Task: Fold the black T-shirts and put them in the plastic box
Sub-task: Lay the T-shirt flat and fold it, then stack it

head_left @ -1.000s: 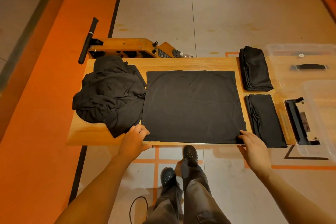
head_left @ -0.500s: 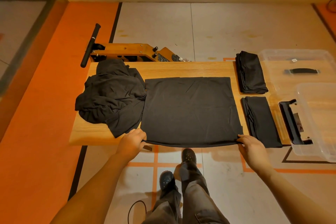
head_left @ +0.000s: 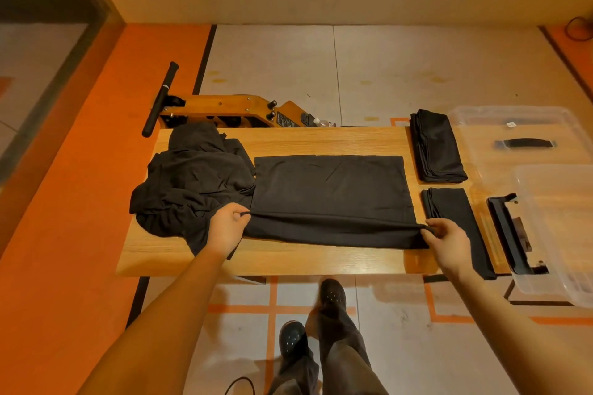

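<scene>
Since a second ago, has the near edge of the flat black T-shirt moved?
Yes. Both hands, left hand and right hand, have lifted the T-shirt edge off the table front edge and carried it toward the far side.

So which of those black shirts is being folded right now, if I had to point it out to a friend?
Start at the wooden table. In its middle a flat black T-shirt lies spread out, its near edge pinched by the left hand and the right hand. Unlike the crumpled heap to its left and the narrow folded shirts to its right, it is one wide rectangle.
</scene>
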The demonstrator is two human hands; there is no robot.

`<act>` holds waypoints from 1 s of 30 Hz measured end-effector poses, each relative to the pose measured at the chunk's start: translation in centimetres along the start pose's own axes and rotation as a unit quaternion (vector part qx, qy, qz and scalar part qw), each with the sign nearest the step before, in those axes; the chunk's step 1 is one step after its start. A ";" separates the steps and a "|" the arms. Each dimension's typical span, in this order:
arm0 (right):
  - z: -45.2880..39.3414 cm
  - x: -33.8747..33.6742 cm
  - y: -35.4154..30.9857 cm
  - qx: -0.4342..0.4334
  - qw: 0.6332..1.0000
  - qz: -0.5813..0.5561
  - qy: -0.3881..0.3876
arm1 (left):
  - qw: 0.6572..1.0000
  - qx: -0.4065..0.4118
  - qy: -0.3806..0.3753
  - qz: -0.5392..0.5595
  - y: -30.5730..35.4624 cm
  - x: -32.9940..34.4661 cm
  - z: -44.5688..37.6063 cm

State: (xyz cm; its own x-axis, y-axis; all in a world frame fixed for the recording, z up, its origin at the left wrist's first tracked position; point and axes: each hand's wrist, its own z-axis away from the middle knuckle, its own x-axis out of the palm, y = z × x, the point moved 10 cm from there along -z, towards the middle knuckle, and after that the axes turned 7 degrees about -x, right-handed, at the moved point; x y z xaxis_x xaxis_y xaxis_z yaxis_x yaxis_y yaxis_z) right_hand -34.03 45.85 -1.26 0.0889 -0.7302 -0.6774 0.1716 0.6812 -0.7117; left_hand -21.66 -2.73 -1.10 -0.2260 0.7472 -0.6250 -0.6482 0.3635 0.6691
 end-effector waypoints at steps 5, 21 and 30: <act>-2.1 1.9 0.4 0.088 0.986 -0.138 -0.013 | 0.990 -0.096 0.022 0.102 -0.5 0.8 -1.9; -1.5 2.7 1.9 0.134 0.976 -0.170 -0.003 | 0.986 -0.146 0.063 0.057 -1.2 2.0 -1.9; -1.4 4.6 -5.1 0.129 0.969 -0.213 -0.002 | 0.994 -0.053 0.020 0.098 6.3 5.0 -0.3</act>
State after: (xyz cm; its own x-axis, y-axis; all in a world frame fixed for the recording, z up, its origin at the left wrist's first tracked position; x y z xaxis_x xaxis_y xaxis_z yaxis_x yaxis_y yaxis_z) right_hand -35.89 39.09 -1.00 -0.0404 -0.9422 -0.3325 0.4327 0.2834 -0.8558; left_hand -27.09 3.13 -0.15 -0.3833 0.7744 -0.5033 -0.6606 0.1510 0.7354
